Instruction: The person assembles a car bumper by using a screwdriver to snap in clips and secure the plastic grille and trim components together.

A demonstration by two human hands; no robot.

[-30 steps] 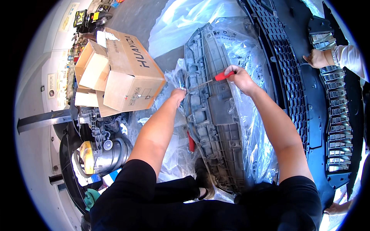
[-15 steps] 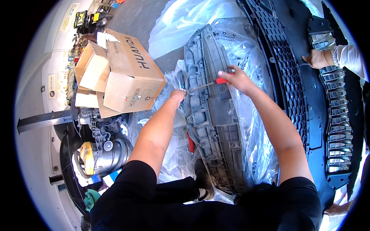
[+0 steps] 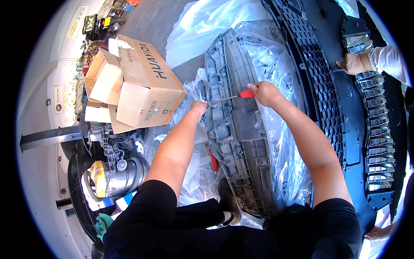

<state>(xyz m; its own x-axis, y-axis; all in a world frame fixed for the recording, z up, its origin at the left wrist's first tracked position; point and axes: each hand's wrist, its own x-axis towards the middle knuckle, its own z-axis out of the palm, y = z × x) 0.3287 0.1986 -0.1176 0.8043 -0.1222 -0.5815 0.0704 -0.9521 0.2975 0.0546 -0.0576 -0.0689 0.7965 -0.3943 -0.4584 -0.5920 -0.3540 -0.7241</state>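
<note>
My right hand (image 3: 266, 93) is closed around the red handle of a screwdriver (image 3: 246, 93). Its metal shaft points left across a long, dusty grey plastic car part (image 3: 241, 77), ribbed and full of recesses. Close to the tip, at the part's left edge, my left hand (image 3: 199, 107) is closed, its fingertips mostly hidden; what they grip I cannot make out. The grey part lies on clear plastic film (image 3: 289, 155). Lower down, a second red handle (image 3: 213, 160) shows beside the part's left edge.
To the left stand an opened cardboard box (image 3: 151, 82) and a metal canister (image 3: 125, 179). Along the right lies a large black grille panel (image 3: 321, 77) with a chrome-slatted strip (image 3: 379, 134). Another person's hand (image 3: 354, 64) rests there; a further hand (image 3: 377, 233) shows lower right.
My right hand has shifted slightly, turning on the screwdriver's handle; more of the red grip now shows in front of it. My left hand stays at the part's edge.
</note>
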